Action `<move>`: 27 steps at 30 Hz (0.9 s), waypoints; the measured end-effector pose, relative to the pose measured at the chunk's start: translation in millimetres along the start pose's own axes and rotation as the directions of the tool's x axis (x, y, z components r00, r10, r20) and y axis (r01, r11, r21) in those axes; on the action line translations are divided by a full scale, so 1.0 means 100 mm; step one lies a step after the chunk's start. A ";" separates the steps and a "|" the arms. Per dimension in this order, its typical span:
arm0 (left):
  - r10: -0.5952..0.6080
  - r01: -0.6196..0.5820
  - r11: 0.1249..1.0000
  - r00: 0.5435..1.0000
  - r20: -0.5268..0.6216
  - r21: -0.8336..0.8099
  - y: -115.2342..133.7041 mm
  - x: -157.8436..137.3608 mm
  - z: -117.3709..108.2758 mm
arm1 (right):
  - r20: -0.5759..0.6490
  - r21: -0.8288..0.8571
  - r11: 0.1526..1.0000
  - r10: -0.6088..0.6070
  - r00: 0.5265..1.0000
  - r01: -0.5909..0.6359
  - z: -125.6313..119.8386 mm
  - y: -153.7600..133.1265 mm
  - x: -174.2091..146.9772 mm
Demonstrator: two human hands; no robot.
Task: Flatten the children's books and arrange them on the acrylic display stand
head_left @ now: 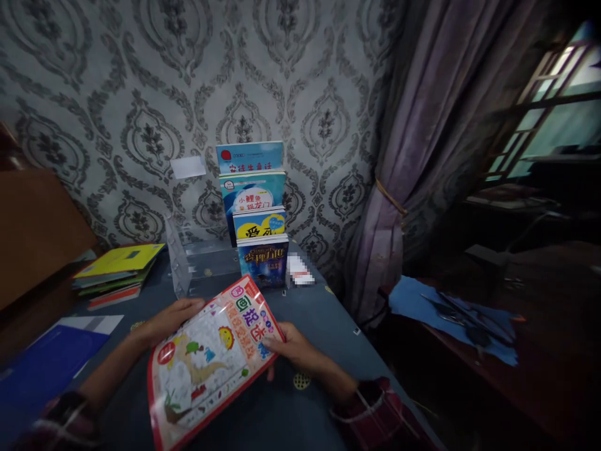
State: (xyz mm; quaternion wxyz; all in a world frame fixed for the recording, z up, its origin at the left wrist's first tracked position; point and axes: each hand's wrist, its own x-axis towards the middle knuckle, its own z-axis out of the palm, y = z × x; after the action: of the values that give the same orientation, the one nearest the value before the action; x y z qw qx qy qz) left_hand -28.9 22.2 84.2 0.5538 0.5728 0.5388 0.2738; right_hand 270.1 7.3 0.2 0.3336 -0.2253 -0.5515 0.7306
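A children's picture book (pixel 211 363) with a red border and cartoon drawings is tilted above the table, held between both hands. My left hand (pixel 176 318) grips its upper left edge, the fingertips partly hidden by the cover. On the other side, my right hand (pixel 291 347) pinches the right edge, thumb on the front cover. Just beyond stands a clear acrylic book rack (pixel 181 257). Its right part holds upright books in steps: a dark blue book (pixel 263 262) in front, a yellow book (pixel 258 224) behind it, then a teal book (pixel 253 191) and a light blue book (pixel 248 156).
A pile of books (pixel 119 266) with a yellow top lies at the left, near a blue folder (pixel 56 354) and a brown box (pixel 37 232). Right of the table (pixel 328 332) hangs a tied curtain (pixel 399 156). Scissors-like tools rest on a blue cloth (pixel 413 300).
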 end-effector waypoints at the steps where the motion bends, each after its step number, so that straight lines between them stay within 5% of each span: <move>1: -0.018 0.018 1.000 0.999 0.031 0.011 -0.01 0.07 -0.01 | -0.028 0.015 1.000 0.006 1.000 -0.006 0.01 0.00 -0.02; 5: -0.038 0.026 0.992 0.995 0.095 0.122 -0.16 0.35 0.02 | -0.112 0.030 0.995 0.098 0.989 -0.096 -0.01 0.08 -0.11; 8: 0.057 -0.096 0.949 0.989 0.137 0.301 -0.30 0.53 0.05 | -0.188 -0.008 0.988 0.147 0.971 -0.151 -0.07 0.16 -0.16; 12: 0.236 -0.240 0.806 0.969 0.077 0.541 -0.42 0.63 0.06 | -0.341 -0.304 0.923 0.127 0.931 -0.237 -0.13 0.18 -0.21; 15: 0.364 -0.248 0.545 0.931 0.041 0.801 -0.47 0.58 0.10 | -0.461 -0.652 0.688 -0.025 0.887 -0.320 -0.16 0.10 -0.27; 18: 0.424 -0.201 0.290 0.903 0.062 0.936 -0.47 0.50 0.24 | -0.494 -0.821 0.399 -0.139 0.858 -0.408 -0.15 -0.01 -0.30; 22: 0.471 -0.305 0.207 0.864 0.179 0.930 -0.46 0.49 0.58 | -0.366 -0.920 0.235 -0.233 0.901 -0.313 -0.13 -0.09 -0.18; 27: 0.565 -0.414 0.213 0.791 0.234 0.885 -0.52 0.67 0.97 | -0.056 -0.972 0.234 -0.272 0.961 0.010 -0.24 0.01 0.18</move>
State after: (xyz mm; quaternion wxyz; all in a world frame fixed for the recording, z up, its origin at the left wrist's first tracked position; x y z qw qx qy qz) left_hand 60.6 40.5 -6.0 -0.0048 0.8955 0.4240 0.1350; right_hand 274.4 36.3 -6.6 0.2471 -0.4077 -0.8611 0.1767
